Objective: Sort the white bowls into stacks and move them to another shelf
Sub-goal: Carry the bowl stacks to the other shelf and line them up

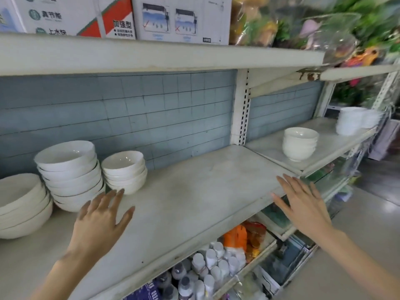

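With the left hand [101, 215] and right hand [303, 202] both spread and empty over the shelf [205, 180], I'd cup the small stack of white bowls [124, 169] at its left end low from both sides, keeping it level on the way to the right-hand shelf [331, 137].

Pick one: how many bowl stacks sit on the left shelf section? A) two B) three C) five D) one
B: three stand on the left shelf: a wide stack at the frame edge, a tall stack beside it, then a small stack.
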`<state>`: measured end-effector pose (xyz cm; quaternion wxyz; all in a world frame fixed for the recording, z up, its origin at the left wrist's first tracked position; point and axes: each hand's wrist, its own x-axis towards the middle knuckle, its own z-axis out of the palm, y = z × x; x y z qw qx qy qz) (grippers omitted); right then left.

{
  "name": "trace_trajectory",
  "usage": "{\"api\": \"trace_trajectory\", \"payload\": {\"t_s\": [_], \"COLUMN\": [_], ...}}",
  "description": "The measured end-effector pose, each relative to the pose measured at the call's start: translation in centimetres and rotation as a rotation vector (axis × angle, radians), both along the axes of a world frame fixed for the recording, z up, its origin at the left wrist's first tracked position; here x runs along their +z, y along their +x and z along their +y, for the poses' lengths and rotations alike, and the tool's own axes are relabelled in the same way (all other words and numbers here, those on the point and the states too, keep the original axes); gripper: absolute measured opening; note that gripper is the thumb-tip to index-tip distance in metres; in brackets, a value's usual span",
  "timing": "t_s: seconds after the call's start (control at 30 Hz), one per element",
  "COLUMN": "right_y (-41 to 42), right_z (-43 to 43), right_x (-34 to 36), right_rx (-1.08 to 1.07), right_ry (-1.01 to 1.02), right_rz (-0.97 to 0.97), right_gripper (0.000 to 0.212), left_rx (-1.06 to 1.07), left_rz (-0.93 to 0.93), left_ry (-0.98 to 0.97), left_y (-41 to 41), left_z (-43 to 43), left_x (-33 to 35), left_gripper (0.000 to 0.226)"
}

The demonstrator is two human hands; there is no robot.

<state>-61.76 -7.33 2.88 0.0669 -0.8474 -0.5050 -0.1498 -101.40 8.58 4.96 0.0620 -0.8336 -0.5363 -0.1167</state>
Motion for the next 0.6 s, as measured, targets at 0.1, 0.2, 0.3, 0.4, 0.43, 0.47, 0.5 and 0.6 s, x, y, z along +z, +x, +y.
{"api": "trace_trajectory", "payload": {"t_s": [0.1, 0.2, 0.3, 0.4, 0.43, 0.47, 0.5, 0.6], "right_y": [3.6, 7.8, 12.1, 15.7, 16.6, 17.5, 18.4, 20.9], "right_z": [-2.3, -4.6, -7.2, -9.6, -10.2, -10.7, -11.2, -12.1], "right_x": [0.5, 0.7, 0.7, 0.7, 0.9, 1.0, 1.1, 0.7], "right_rx": [-0.026, -0.043, -0.075, -0.092, -0.093, -0.091, -0.089, -0.091], "right_ry": [-0.017, -0.011, -0.042, -0.086, -0.089, -0.088, -0.088, -0.074], "right_rz": [0.012, -0.017, -0.039, -0.020, -0.022, -0.011, 0.008, 0.025], "right_gripper": [0.079, 0.077, 0.084, 0.078, 0.077, 0.076, 0.076, 0.081], "left_rx": [-0.006, 0.006, 0.004, -0.005, -0.008, -0.014, -0.023, -0.045], "left_rz": [-0.036, -0.066, -0.051, -0.045, -0.047, -0.045, -0.046, -0.041], "left_ry": [0.018, 0.036, 0.035, 0.047, 0.043, 0.039, 0.033, 0.026], "left_y": [3.4, 7.2, 11.5, 15.2, 16.3, 17.5, 18.7, 22.1], "left_z": [-1.5, -2.9, -4.3, -5.6, -6.1, -6.5, -6.8, -7.2], "left_x": [-0.1, -0.5, -0.8, -1.4, -1.5, -1.6, -1.7, -1.5], "left_gripper": [0.074, 0.075, 0.076, 0.080, 0.081, 0.082, 0.081, 0.077]}}
